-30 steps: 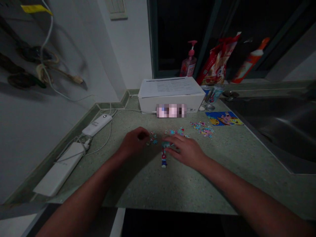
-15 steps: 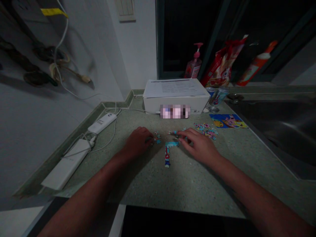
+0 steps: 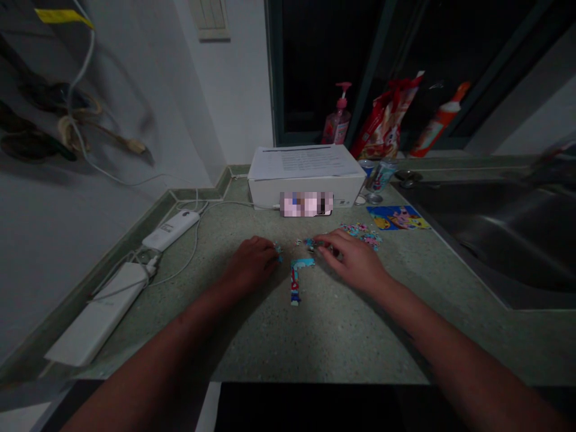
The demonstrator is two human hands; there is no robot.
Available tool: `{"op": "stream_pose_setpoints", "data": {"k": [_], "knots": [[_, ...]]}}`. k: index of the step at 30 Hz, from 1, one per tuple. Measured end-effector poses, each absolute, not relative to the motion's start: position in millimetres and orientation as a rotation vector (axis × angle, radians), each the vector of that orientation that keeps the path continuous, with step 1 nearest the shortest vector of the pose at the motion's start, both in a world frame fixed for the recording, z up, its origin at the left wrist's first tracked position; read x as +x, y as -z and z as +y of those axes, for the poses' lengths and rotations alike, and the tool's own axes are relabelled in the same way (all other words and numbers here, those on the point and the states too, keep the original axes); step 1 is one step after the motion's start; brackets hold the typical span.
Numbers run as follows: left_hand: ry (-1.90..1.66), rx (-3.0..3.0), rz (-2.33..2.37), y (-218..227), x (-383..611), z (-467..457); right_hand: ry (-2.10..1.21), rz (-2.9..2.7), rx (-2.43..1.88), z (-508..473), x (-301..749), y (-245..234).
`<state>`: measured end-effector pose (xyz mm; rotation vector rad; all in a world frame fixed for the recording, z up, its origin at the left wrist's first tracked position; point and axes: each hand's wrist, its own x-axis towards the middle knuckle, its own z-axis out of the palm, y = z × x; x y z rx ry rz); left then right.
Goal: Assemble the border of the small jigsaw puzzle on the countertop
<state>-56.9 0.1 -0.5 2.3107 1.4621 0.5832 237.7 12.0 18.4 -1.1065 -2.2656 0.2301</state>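
Observation:
My left hand (image 3: 252,262) rests on the counter with its fingers curled, the tips against a small cluster of jigsaw puzzle pieces (image 3: 278,252). Whatever is between those fingers is hidden. Across from it, my right hand (image 3: 353,258) has thumb and forefinger brought together around a small puzzle piece, mostly covered by the fingertips. Loose blue puzzle pieces (image 3: 309,242) lie just left of those fingertips. Between the hands and closer to me is a joined puzzle strip (image 3: 294,282), shaped like a corner, with a light-blue top edge and a red and blue side.
More loose pieces (image 3: 371,240) lie behind my right hand, beside a colourful picture card (image 3: 398,217). A phone (image 3: 306,204) leans against a white box (image 3: 310,165). A power strip (image 3: 101,312) and white adapter (image 3: 171,230) with cables occupy the left; a sink (image 3: 472,240) is at right.
The camera view has turned slightly right, so the scene sits further left. Both hands stay by the same pieces, with only slight finger movement. The joined strip looks the same.

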Motion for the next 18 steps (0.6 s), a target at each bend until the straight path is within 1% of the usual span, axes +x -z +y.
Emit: {"op": "stream_pose_setpoints", "data": {"k": [4,8,10,12,14,18], "knots": [[-0.649,2.289,1.415,1.8,-54.3,1.6,-0.225,-2.281,-1.12,13.1,237.6,-16.2],[-0.63,2.34,1.459,-0.5,-51.4,3.2,-0.255,-2.289,-1.096,12.5,234.9,-10.8],[-0.651,2.362,1.483,-0.9,-48.2,2.3,-0.295,-2.302,-1.075,11.2,231.6,-7.6],[-0.745,2.322,1.475,-0.3,-42.9,-1.2,-0.344,-2.318,-1.061,9.3,227.0,-4.8],[-0.847,2.223,1.424,0.2,-36.1,-7.2,-0.408,-2.326,-1.043,7.0,221.9,-2.3],[-0.912,2.074,1.309,-1.6,-24.7,-19.2,-0.563,-2.337,-0.974,2.7,213.5,1.8]]}}
